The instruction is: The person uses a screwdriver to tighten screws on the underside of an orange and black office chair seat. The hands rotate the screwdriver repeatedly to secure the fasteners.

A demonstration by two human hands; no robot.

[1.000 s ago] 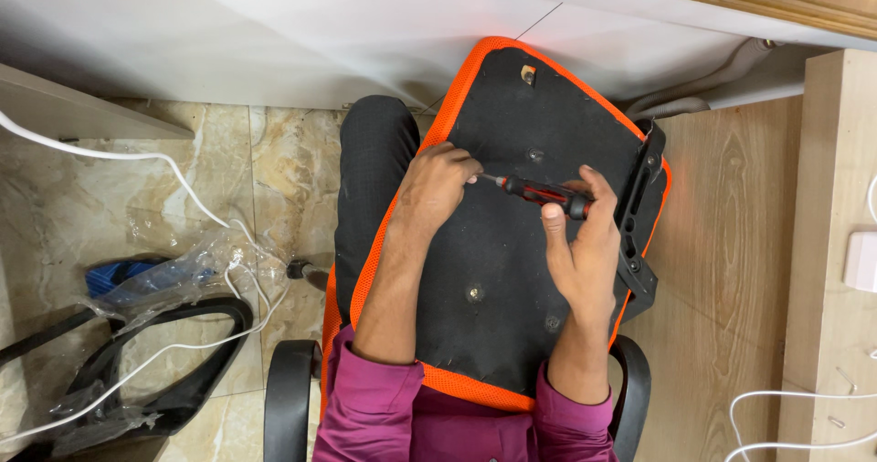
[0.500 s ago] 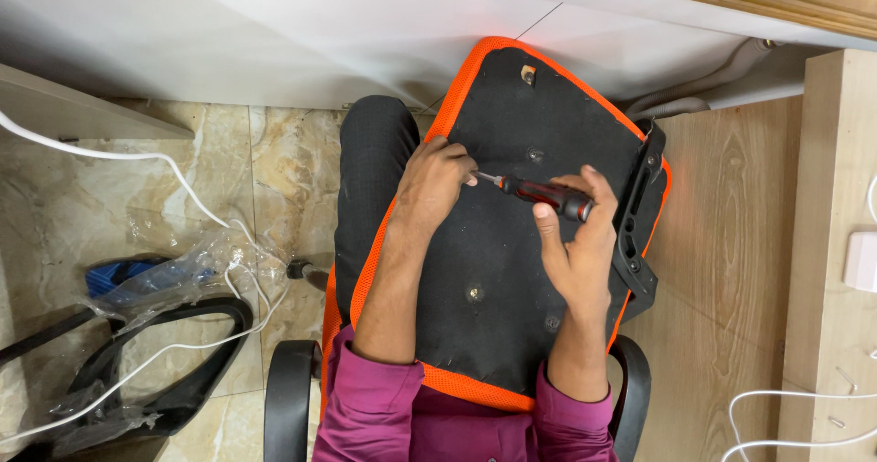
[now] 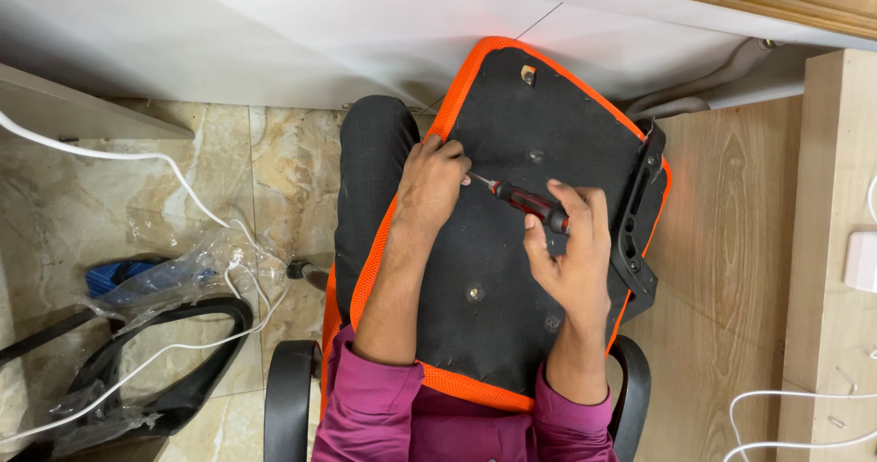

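Two hands on flat black orange-rimmed seat base [image 3: 512,243], right hand [image 3: 571,261] gripping ribbed screwdriver [image 3: 525,202], left hand [image 3: 434,183] curled at tip

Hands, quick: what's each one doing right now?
Left hand: closed, fingers at the screwdriver tip on the chair seat.
Right hand: closed on the screwdriver handle.

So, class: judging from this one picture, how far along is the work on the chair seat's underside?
Done: an armrest bracket sits on the seat edge, and fittings show at the top and lower middle. In hand: the right hand holds a screwdriver, its tip at the left hand, which steadies the spot. Left: no bracket shows on the opposite edge; a loose armrest lies on the floor.
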